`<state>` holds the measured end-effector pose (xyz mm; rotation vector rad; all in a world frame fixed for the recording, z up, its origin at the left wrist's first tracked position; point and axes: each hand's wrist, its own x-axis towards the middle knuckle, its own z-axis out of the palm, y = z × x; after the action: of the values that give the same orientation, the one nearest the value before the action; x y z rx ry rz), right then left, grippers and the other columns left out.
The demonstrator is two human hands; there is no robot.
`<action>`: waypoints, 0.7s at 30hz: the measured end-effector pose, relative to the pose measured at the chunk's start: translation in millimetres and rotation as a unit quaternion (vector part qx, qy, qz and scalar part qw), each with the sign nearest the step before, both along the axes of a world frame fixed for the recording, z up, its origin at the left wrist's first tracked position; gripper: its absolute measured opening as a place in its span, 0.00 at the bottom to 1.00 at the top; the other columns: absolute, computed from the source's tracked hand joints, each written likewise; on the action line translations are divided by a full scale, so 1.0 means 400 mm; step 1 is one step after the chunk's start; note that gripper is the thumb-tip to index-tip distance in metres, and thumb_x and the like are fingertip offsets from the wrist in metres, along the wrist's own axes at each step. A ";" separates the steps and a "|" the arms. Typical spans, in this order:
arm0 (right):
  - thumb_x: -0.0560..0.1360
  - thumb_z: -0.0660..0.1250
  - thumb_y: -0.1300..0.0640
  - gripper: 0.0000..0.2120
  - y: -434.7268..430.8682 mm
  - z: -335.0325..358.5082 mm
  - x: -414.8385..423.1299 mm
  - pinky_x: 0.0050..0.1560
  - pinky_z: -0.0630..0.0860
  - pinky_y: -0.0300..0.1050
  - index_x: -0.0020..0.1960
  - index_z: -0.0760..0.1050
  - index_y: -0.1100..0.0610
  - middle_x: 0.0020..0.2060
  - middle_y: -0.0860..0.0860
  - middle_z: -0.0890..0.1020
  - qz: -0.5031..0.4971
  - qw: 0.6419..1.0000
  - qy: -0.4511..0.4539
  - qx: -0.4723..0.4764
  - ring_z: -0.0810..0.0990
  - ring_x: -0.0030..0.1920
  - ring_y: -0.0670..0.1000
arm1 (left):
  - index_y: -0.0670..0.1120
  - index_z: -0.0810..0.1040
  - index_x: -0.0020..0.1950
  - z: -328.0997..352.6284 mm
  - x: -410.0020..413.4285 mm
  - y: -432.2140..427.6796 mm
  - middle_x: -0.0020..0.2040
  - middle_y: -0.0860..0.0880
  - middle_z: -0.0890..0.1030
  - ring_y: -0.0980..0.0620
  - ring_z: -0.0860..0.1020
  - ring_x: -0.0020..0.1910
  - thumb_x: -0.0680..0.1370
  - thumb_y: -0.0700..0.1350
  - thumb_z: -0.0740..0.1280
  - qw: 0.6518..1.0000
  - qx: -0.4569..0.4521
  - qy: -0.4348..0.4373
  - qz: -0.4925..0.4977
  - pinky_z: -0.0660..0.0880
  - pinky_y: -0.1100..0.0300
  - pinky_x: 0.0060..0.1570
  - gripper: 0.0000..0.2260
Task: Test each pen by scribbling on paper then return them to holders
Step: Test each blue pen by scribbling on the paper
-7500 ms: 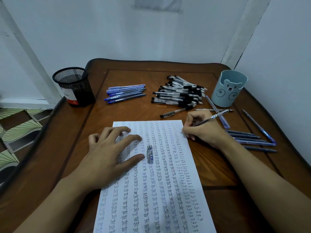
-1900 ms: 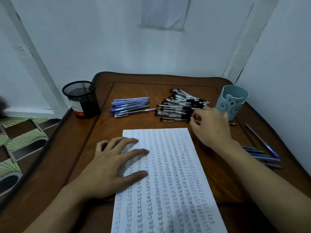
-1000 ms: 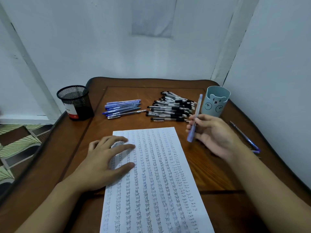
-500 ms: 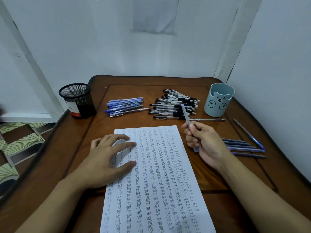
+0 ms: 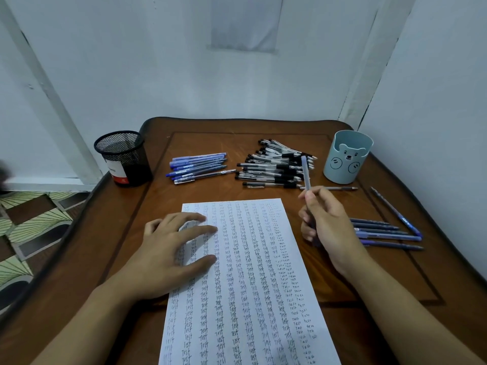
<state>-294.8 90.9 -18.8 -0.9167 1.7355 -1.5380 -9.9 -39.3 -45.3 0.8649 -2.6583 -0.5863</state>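
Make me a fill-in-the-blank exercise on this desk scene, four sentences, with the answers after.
1. The left hand lies flat on the ____.
2. The right hand holds a pale blue ____ in its grip, off the table.
3. The blue cup with a bear face stands near the table's far ____ corner.
4. The word written over and over in columns is ____.

Answers: paper; pen; right; test.

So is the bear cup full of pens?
No, it looks empty: nothing pokes out of the bear cup, and the inside wall that shows is bare. Its bottom is hidden.
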 end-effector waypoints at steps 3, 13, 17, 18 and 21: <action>0.85 0.56 0.48 0.09 -0.008 -0.005 0.002 0.36 0.72 0.50 0.51 0.72 0.50 0.33 0.50 0.75 0.005 0.986 0.162 0.027 0.72 0.32 0.48 | 0.69 0.72 0.70 -0.001 -0.001 0.000 0.71 0.70 0.64 0.65 0.56 0.76 0.73 0.76 0.58 1.000 -0.003 0.000 -0.001 0.49 0.49 0.75 0.27; 0.82 0.59 0.44 0.09 -0.034 0.001 -0.017 0.44 0.69 0.35 0.57 0.76 0.42 0.49 0.43 0.82 -0.087 0.959 0.267 -0.034 0.76 0.52 0.43 | 0.71 0.67 0.72 0.010 -0.003 0.006 0.75 0.73 0.56 0.67 0.50 0.77 0.73 0.76 0.55 1.000 -0.003 -0.022 -0.005 0.47 0.51 0.75 0.29; 0.80 0.61 0.45 0.08 -0.011 0.029 0.009 0.34 0.77 0.40 0.55 0.77 0.44 0.39 0.39 0.81 -0.084 0.982 0.094 -0.142 0.78 0.39 0.41 | 0.72 0.61 0.75 0.017 -0.008 0.009 0.78 0.73 0.47 0.69 0.42 0.78 0.73 0.74 0.52 0.998 -0.013 -0.051 -0.019 0.43 0.57 0.74 0.30; 0.81 0.62 0.48 0.08 -0.008 0.027 0.012 0.33 0.77 0.39 0.55 0.76 0.49 0.39 0.43 0.81 -0.075 0.984 0.052 -0.154 0.78 0.37 0.43 | 0.72 0.61 0.75 0.016 -0.008 0.009 0.79 0.72 0.47 0.70 0.41 0.78 0.73 0.74 0.51 0.998 -0.015 -0.059 -0.021 0.42 0.57 0.74 0.29; 0.81 0.65 0.63 0.04 -0.006 0.011 0.026 0.36 0.80 0.45 0.49 0.70 0.61 0.40 0.55 0.82 -0.005 0.986 -0.063 -0.153 0.81 0.37 0.54 | 0.72 0.61 0.75 0.012 -0.006 0.007 0.79 0.71 0.51 0.70 0.42 0.78 0.74 0.74 0.50 0.997 -0.015 -0.069 -0.023 0.41 0.56 0.74 0.29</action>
<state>-284.4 88.3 -14.2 -0.9358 1.4424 -1.8614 -12.3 -36.6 -40.5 0.8670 -2.8102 -0.5124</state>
